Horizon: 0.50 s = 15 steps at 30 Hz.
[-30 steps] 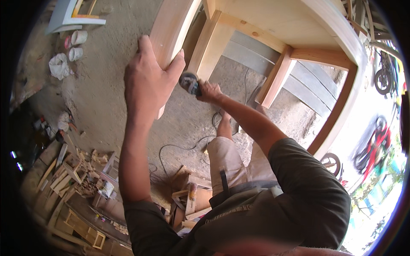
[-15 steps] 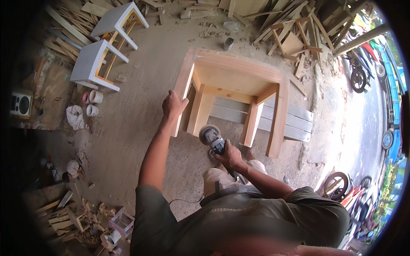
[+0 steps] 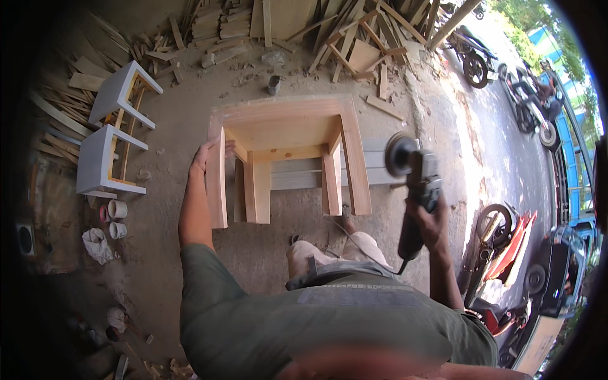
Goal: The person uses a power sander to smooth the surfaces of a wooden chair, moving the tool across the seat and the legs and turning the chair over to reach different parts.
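Observation:
A bare wooden stool (image 3: 288, 106) lies tipped, its legs toward me, on a low grey slatted bench (image 3: 297, 180). My left hand (image 3: 201, 158) is wrapped round the stool's left leg, fingertips showing on the inner side. Off to the right, my right hand (image 3: 433, 223) grips an angle grinder (image 3: 423, 177) by its body, held up in the air. Its round sanding disc (image 3: 400, 154) points up and left, apart from the stool. From the grinder's rear end a cord (image 3: 373, 254) runs back toward my waist.
Two white-topped stools (image 3: 113, 158) stand at the left, with small paint pots (image 3: 117, 209) near them. Scrap wood (image 3: 221, 25) is heaped along the back. A metal can (image 3: 274, 85) sits behind the stool. Motorcycles (image 3: 475, 68) and a blue truck (image 3: 575, 196) line the road at right.
My right hand has lifted the grinder away from the stool's legs, up and to the right. My left hand keeps hold of the leg. The view has shifted toward the right.

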Each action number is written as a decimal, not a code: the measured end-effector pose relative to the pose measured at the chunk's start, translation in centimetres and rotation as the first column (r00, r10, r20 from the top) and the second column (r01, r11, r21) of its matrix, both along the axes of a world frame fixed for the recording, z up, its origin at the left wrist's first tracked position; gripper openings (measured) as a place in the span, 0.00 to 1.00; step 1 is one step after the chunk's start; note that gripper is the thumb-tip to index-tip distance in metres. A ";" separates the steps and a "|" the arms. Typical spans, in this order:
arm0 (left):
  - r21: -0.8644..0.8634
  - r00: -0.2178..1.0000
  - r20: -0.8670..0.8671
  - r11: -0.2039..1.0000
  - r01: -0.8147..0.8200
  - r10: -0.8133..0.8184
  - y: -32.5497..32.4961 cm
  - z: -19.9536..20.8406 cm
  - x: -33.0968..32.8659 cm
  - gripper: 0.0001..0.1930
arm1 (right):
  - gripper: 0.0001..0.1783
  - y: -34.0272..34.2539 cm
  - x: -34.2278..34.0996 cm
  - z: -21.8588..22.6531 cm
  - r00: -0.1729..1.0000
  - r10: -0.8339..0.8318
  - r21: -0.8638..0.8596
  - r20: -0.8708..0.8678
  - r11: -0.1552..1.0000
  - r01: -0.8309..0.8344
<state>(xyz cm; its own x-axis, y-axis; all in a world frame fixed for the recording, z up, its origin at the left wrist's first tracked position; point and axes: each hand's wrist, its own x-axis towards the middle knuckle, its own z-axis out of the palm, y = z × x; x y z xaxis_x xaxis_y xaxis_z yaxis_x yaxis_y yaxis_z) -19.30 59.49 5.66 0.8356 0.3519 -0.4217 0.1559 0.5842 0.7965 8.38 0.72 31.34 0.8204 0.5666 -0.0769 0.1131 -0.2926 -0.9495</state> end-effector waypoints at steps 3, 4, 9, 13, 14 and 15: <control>0.047 0.971 0.238 0.999 -0.012 0.001 -3.0 0.9 1.8 0.37 | 0.19 -6.3 4.2 1.5 0.976 -0.216 0.027 0.038 0.976 0.215; 0.051 0.945 0.327 0.998 -0.034 0.015 -4.8 1.4 2.9 0.37 | 0.18 -8.0 5.5 2.0 0.961 -0.271 0.010 0.056 0.962 0.271; -0.133 0.946 0.263 0.978 -0.159 0.190 -11.0 4.3 6.0 0.29 | 0.24 -14.2 11.7 2.3 0.864 -0.504 -0.041 0.014 0.863 0.504; 0.106 0.921 0.327 0.960 -0.258 0.212 -15.3 12.3 12.1 0.24 | 0.23 -20.2 17.6 -0.8 0.800 -0.576 0.024 -0.170 0.809 0.587; 0.177 0.930 0.306 0.948 -0.264 0.202 -15.5 13.9 12.8 0.24 | 0.23 -20.2 18.2 -0.9 0.796 -0.586 0.031 -0.151 0.802 0.597; 0.239 0.941 0.277 0.935 -0.261 0.192 -15.8 15.7 13.7 0.24 | 0.23 -20.5 18.4 -0.8 0.788 -0.602 0.028 -0.130 0.792 0.610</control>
